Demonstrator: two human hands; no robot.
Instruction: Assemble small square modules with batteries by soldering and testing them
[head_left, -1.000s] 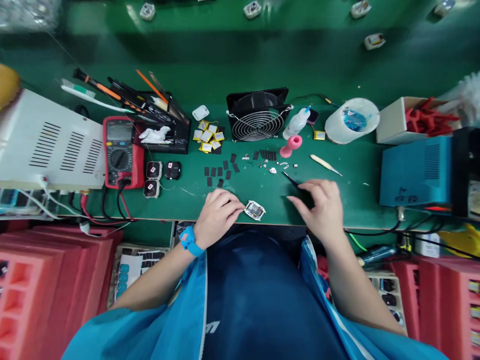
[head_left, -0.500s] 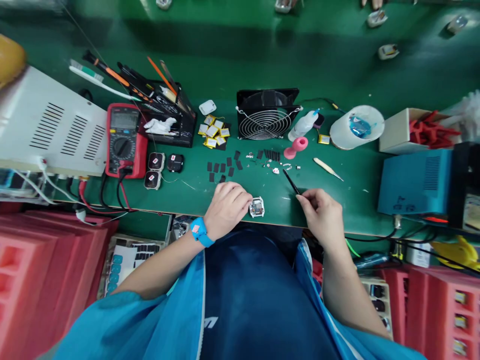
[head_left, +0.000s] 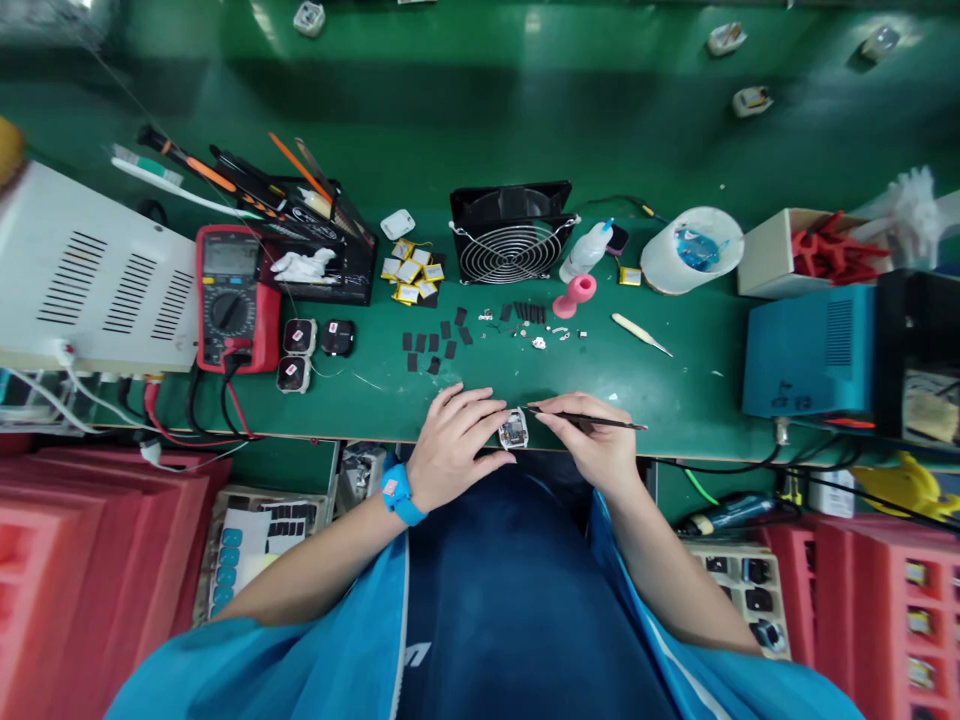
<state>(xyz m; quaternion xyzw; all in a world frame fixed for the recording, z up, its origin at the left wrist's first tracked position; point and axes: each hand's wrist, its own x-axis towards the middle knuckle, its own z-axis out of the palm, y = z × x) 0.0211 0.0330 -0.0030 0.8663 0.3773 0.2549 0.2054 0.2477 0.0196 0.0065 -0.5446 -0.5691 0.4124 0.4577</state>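
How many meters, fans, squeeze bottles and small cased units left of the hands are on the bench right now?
Red multimeter: 1
Black fan: 1
White squeeze bottle: 1
Small cased units beside the meter: 3
Total: 6
The left hand steadies another small open unit; the right hand holds a thin black tool.

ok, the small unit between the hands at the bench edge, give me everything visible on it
The small device is a squarish, rounded-corner piece with a pale, whitish shell, open on top with darker internals showing; detail is too small to read. It lies flat on the green mat at the near edge. The left hand holds its left side with its fingertips. The right hand grips thin black tweezers, whose tip sits just above the device's upper right corner; contact cannot be told.
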